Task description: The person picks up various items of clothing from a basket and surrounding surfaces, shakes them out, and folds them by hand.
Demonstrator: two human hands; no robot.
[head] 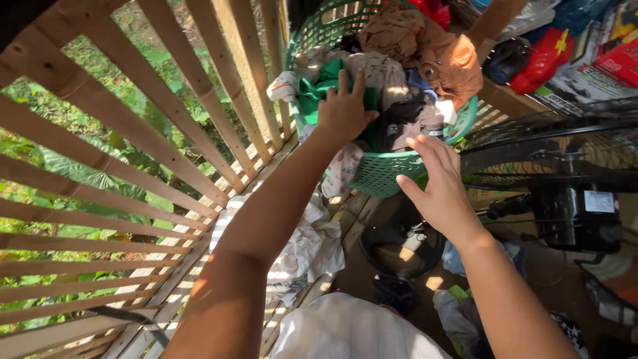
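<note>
A green plastic laundry basket (385,174) stands at the top centre, heaped with clothes. My left hand (343,110) reaches into it and presses down on a dark green garment (317,93), fingers spread over the cloth. My right hand (435,183) hovers open at the basket's near rim, fingers apart, holding nothing. On top of the heap lie an orange-brown garment (432,50), a beige piece (375,70) and dark clothes (405,113).
A slatted wooden railing (133,173) runs along the left, with green plants beyond it. White cloths (306,249) lie on the plank floor below the basket. A black fan (565,169) stands at right. Red and blue items (545,56) clutter the top right.
</note>
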